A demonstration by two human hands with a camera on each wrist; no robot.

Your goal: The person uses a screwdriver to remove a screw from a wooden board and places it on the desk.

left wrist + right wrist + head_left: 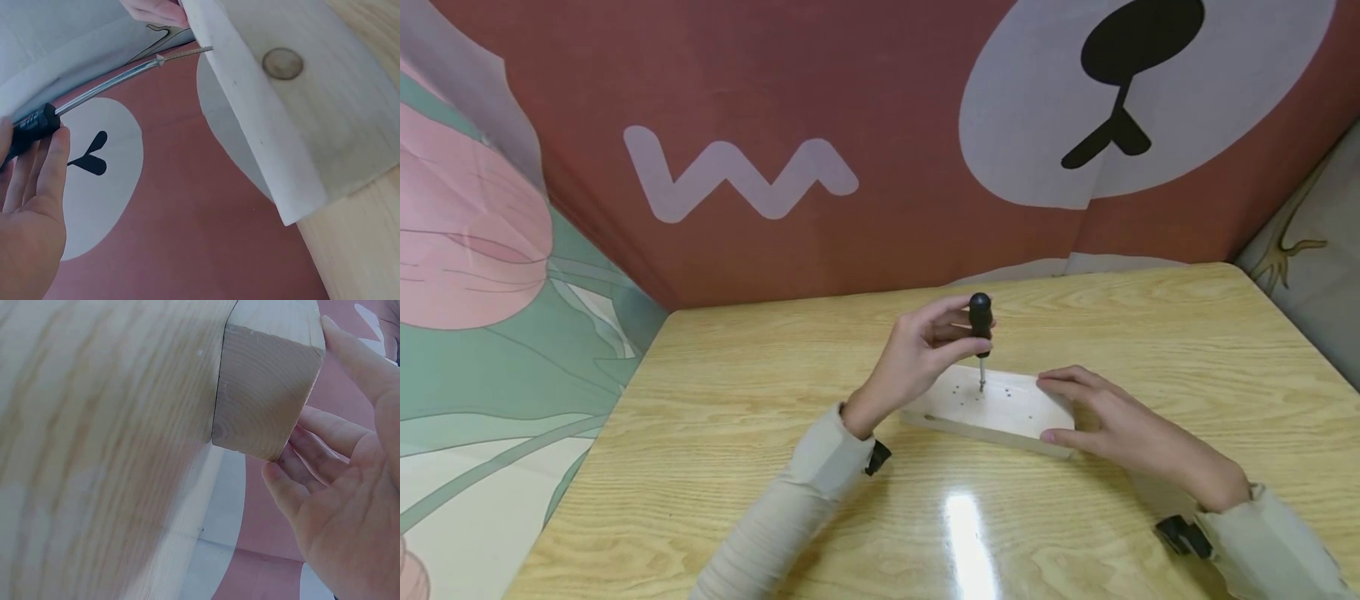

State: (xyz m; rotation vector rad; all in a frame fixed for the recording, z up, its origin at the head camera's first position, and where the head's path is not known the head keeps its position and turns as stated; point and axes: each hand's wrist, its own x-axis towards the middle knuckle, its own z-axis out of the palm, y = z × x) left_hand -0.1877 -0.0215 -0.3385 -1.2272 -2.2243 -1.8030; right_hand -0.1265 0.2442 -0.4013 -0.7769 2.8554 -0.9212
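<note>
My left hand (917, 354) grips the black handle of a screwdriver (981, 321), which stands upright over a pale wooden block (992, 412). In the left wrist view the shaft of the screwdriver (103, 86) meets the head of a screw (186, 54), whose far end touches the block's top face. Several small dark holes or screw heads dot that face; which they are is too small to tell. With thumb and fingers on opposite long edges, my right hand (1108, 421) holds the block's right end. The block's end grain (265, 394) shows in the right wrist view.
The block lies on a wood-grain table (715, 467). Behind the table's far edge hangs a reddish printed cloth (880, 250), with a floral cloth (475, 358) at the left. Dark wrist devices sit by both sleeves.
</note>
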